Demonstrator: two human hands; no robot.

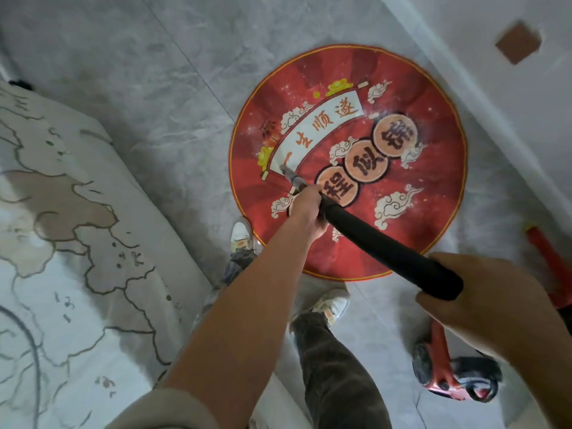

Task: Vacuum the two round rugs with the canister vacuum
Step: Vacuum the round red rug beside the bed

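Right hand (483, 308) and left hand (306, 209) both wrapped round the black wand (380, 243), tip on the red rug (433, 97).

At your left you see a pale cover (62, 212) with brown outlined patches. Beside it is the grey marbled floor (154, 72). At upper right, a brown square (518, 41) sits on the white wall (551, 88).

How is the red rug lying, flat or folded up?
Spread flat: the red rug lies on the grey floor, its round edge mostly visible, with no folds.
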